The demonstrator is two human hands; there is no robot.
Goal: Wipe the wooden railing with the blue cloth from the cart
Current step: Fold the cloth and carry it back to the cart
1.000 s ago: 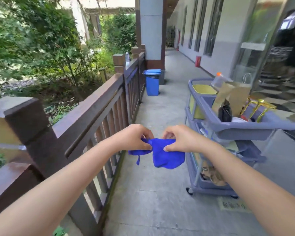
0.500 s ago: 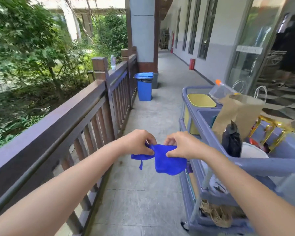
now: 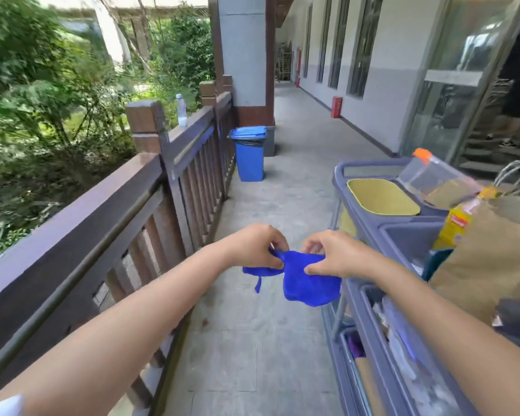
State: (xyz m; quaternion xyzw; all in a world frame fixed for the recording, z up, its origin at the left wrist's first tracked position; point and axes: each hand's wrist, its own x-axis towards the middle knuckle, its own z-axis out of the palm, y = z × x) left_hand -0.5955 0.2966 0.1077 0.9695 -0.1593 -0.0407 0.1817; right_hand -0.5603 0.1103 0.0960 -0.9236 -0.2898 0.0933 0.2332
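A crumpled blue cloth (image 3: 308,280) hangs in the air over the walkway, pinched from both sides. My left hand (image 3: 254,246) grips its left end, and my right hand (image 3: 330,253) grips its top right edge. The dark brown wooden railing (image 3: 102,205) runs along the left side, about an arm's width left of the cloth, not touched by it. The grey-blue cart (image 3: 382,235) stands at the right, just beside my right forearm.
A blue bin (image 3: 249,154) stands ahead by a pillar (image 3: 243,55). A plastic bottle (image 3: 181,114) sits on the far rail. The cart holds a yellow tub (image 3: 382,196), a brown paper bag (image 3: 490,250) and a yellow bottle (image 3: 457,220). The concrete walkway (image 3: 282,181) stretches ahead.
The view has moved forward along the railing and cart. Both hands stay pinched on the cloth in front of me, held at about the same spread.
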